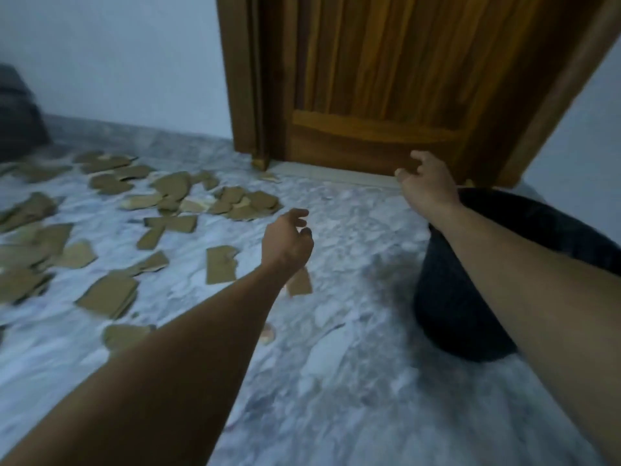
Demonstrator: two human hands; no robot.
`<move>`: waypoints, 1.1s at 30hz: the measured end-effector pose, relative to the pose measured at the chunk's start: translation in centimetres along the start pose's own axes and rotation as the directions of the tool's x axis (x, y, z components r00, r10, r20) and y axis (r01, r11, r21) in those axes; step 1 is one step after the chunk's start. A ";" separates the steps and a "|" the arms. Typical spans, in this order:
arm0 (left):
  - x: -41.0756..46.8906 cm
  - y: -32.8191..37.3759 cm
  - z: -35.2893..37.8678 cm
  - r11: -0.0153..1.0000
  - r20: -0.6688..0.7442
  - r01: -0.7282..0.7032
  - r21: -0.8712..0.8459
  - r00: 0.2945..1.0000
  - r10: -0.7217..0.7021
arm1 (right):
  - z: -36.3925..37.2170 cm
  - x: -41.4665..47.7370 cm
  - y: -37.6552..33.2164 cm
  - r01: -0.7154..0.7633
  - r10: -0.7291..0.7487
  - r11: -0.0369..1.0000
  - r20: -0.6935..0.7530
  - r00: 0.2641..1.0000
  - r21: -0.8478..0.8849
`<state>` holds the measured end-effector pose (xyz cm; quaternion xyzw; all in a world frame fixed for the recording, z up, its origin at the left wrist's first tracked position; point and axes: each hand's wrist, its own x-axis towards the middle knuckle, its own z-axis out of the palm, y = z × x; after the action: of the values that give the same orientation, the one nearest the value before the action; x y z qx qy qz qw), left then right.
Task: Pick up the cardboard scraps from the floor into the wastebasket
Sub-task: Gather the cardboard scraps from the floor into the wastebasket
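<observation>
Both hands are empty right now. Our left hand point(287, 238) hangs over the marble floor point(336, 364), fingers loosely curled with nothing in them. Our right hand point(425, 185) is out past the far rim of the black wastebasket point(453, 314), fingers half spread and slack, also holding nothing. Its forearm crosses over the basket mouth.

The cardboard scraps point(174, 196) are all on the floor, spread across the left half of the view and well apart from the wastebasket. Nearest the left hand are a tall scrap point(220, 265) just left of the wrist and a small scrap point(300, 282) partly under it. A layered stack point(109, 294) lies further left. The basket interior is dark and blurred, so we can't tell if anything is in it.

Our read: we're at the reach-for-a-scrap step, with most of the job left. Suggested approach:
- Take the two near pieces first with the left hand, since it's closest.
- Flat card on smooth stone is hard to pinch. Slide a piece onto a neighbour or lift an edge with a nail, then grip.
- Gather several pieces per trip. The stack should come up as one.
- Drag the wastebasket toward the pile with the right hand to shorten the carry.
- Let go low inside the rim so light pieces don't flutter out.
</observation>
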<state>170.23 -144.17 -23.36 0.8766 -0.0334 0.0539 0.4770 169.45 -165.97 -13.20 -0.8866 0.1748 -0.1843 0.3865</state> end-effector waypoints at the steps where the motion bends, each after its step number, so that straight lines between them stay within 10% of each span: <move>1: -0.8 -2.9 -1.4 0.998 -0.029 0.040 0.039 0.999 -0.039 | 2.6 -0.6 -0.5 0.002 -0.001 1.000 0.044 0.999 -0.015; 5: -6.3 -13.7 -6.7 0.903 -0.138 0.181 0.390 0.981 -0.137 | 12.8 -3.5 0.2 0.009 0.015 0.997 0.321 0.947 -0.073; 12: -14.6 -25.9 -11.3 0.686 -0.023 0.348 0.639 0.900 -0.435 | 26.5 -10.6 6.9 0.217 0.160 0.901 0.752 0.640 -0.376; 24: -8.7 -31.0 -11.8 0.731 -0.401 0.377 0.569 0.903 -0.153 | 39.7 -13.4 5.1 0.593 -0.356 0.752 0.581 0.732 -0.287; 33: 0.9 -35.2 -16.6 0.677 -0.172 0.344 0.651 0.935 -0.309 | 46.8 -8.2 0.1 0.604 -0.265 0.700 0.647 0.715 -0.380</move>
<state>173.97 -111.10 -43.55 0.9789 0.1566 -0.0029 0.1310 183.86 -133.27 -44.53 -0.9883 -0.1217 0.0471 0.0794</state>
